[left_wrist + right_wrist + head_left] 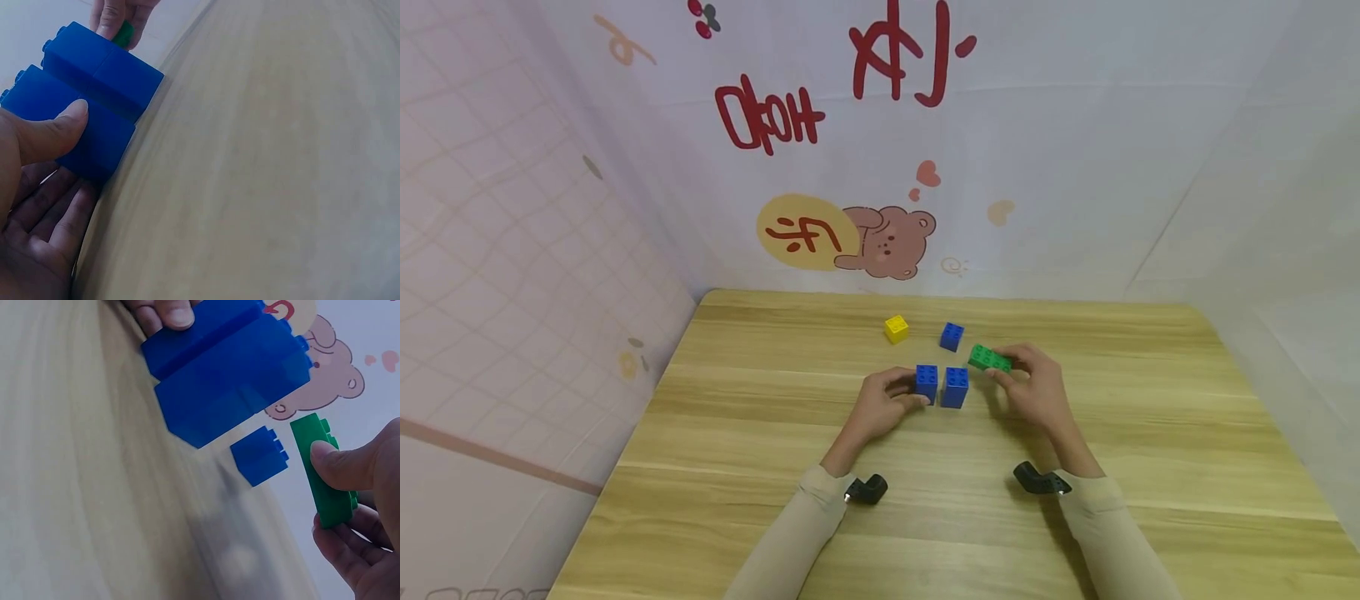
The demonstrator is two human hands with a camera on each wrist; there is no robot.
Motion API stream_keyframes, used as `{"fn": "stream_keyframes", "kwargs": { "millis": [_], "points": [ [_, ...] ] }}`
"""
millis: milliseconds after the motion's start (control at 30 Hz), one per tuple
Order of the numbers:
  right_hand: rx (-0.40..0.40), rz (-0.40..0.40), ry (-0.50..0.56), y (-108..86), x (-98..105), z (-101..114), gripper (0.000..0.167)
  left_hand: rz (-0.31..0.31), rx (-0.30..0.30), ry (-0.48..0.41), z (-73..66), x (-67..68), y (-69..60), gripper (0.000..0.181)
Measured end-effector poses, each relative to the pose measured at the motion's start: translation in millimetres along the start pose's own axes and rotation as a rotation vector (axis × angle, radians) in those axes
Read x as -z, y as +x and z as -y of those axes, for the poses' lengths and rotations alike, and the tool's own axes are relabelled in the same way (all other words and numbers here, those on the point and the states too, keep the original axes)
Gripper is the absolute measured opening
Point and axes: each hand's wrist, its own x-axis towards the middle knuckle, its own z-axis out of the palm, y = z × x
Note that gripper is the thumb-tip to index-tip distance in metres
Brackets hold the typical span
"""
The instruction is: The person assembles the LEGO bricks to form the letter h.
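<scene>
A: What does the left hand (883,406) have?
B: The left blue block (927,385), standing upright on the bench (715,417). The thumb presses the near face and the fingers curl round the far side.

A: And the right hand (1037,387)?
B: It pinches the green brick (989,358) at its right end, thumb on one side, fingers on the other. The studs face up, and the brick looks lifted off the bench.

A: What lies between the hands?
B: The right blue block (955,388), upright just beside the left one, with a narrow gap between them. It's untouched.

A: Further out?
B: Beyond those, the small blue block (952,337), then the yellow block (896,329) off to its left, both on the bench.

A: Behind that?
B: A white sheet (1075,250) printed with a bear (891,243).
</scene>
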Motion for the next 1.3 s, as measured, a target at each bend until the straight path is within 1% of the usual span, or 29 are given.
{"fn": "stream_keyframes", "kwargs": {
  "millis": [100, 333, 533, 800, 933, 1133, 1300],
  "points": [
    [0.000, 0.000, 0.024, 0.2, 1, 4, 0.030, 0.002, -0.005, 0.008, -0.2, 0.0, -0.2, 0.039],
    [-0.005, -0.002, 0.031, 1.2, 3, 14, 0.031, 0.005, -0.011, 0.011, 1.1, -0.8, 0.8, 0.039],
    [0.034, 0.004, 0.061, 7.0, 5, 24, 0.033, -0.008, -0.010, 0.005, -1.5, -2.3, 2.0, 0.037],
    [0.060, 0.020, 0.046, 11.8, 6, 36, 0.032, -0.019, -0.004, -0.003, -3.3, -5.4, 4.5, 0.037],
    [0.086, 0.032, 0.046, 11.9, 3, 41, 0.032, -0.023, 0.000, 0.002, -2.3, -5.6, 4.6, 0.037],
    [0.135, 0.045, 0.009, 13.0, -2, 45, 0.034, -0.029, -0.013, 0.002, -2.0, -5.4, 4.8, 0.038],
    [0.172, 0.052, 0.009, 13.2, -7, 49, 0.035, -0.027, -0.010, -0.006, -1.1, -5.6, 4.7, 0.039]
  ]
}}
